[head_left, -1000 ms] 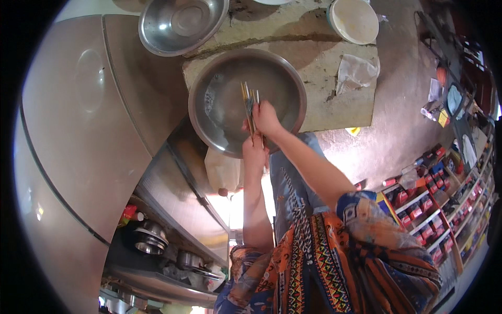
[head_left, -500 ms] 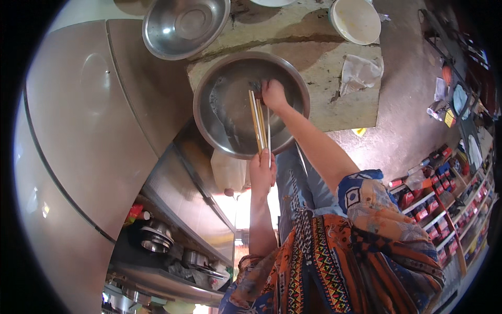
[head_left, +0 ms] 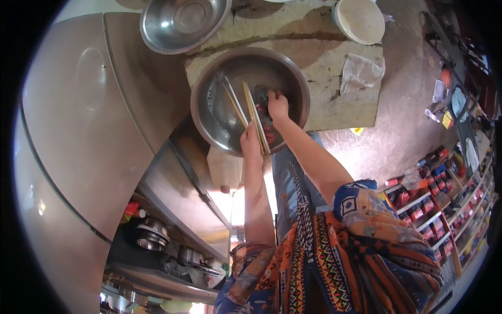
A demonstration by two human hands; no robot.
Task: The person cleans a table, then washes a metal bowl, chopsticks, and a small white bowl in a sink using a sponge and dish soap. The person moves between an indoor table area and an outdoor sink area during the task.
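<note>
A broad stainless-steel worktop fills the left side, with shelves of pots beneath it. Beside it lies a stone slab that carries the vessels. The largest of them, a wide steel basin, sits at the slab's near edge and holds shallow water, a dark lump near the middle and a bundle of chopsticks leaning across the inside from the near rim. The left hand is closed around the lower ends of the chopsticks at the basin's near rim. The right hand reaches into the basin with its fingers curled down onto the dark lump; what it grips I cannot tell. A second steel bowl, smaller, sits on the worktop's far corner, just beside the basin. A white bucket stands at the slab's far right corner, and a crumpled white cloth lies near it
</note>
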